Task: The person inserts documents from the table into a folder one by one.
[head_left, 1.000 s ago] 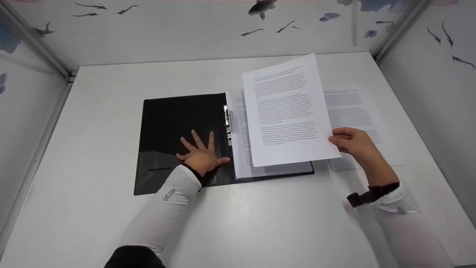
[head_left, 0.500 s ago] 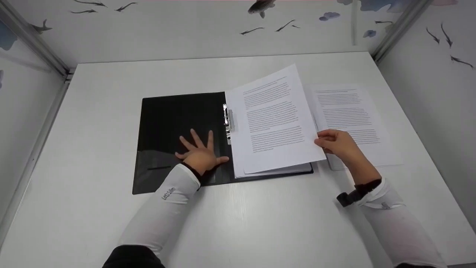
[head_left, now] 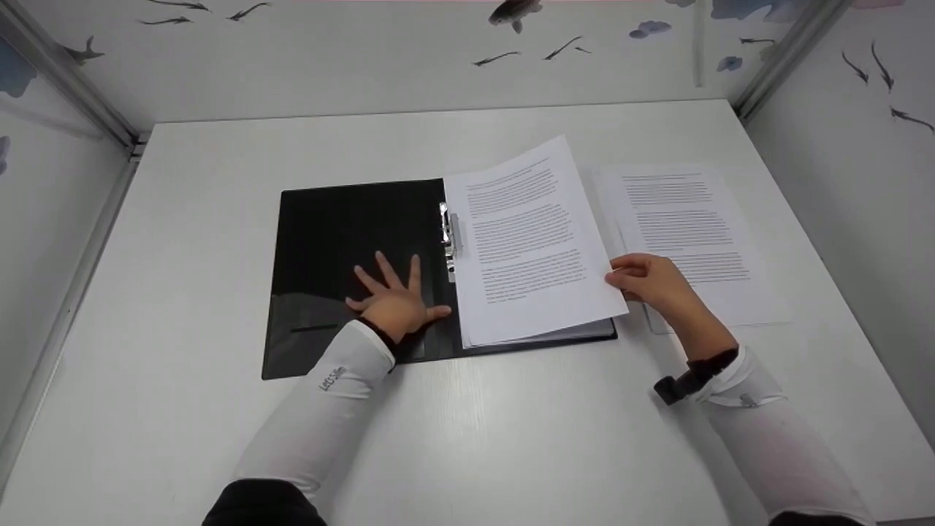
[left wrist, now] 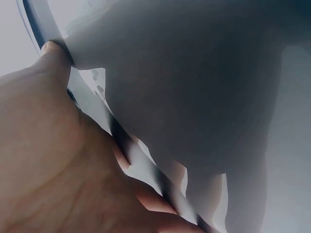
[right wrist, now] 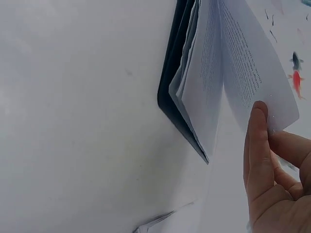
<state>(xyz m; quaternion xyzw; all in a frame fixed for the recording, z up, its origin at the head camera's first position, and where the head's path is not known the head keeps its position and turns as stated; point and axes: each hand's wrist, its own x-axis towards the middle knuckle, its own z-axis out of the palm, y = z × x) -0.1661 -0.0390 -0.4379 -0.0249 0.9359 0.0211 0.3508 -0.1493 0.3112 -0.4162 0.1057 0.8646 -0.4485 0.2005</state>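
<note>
A black clip folder (head_left: 358, 226) lies open on the table, with a metal clip (head_left: 447, 241) along its spine. Fingers spread, my left hand (head_left: 394, 310) rests flat on the folder's left cover. Between thumb and fingers, my right hand (head_left: 654, 281) pinches the right edge of a printed sheet (head_left: 522, 241). That sheet's left side lies over the papers in the folder, close beside the clip, while its right side is lifted. In the right wrist view the sheet (right wrist: 243, 58) rises in a curve from the stack (right wrist: 204, 82) below it.
Right of the folder, more printed paper (head_left: 683, 219) lies on the white table (head_left: 467, 438), partly behind my right hand. Walls painted with fish (head_left: 515, 13) stand at the back and both sides.
My right hand has moved left with the sheet, bringing its left edge over the folder's papers up to the clip and lowering it. My left hand has stayed in place.
</note>
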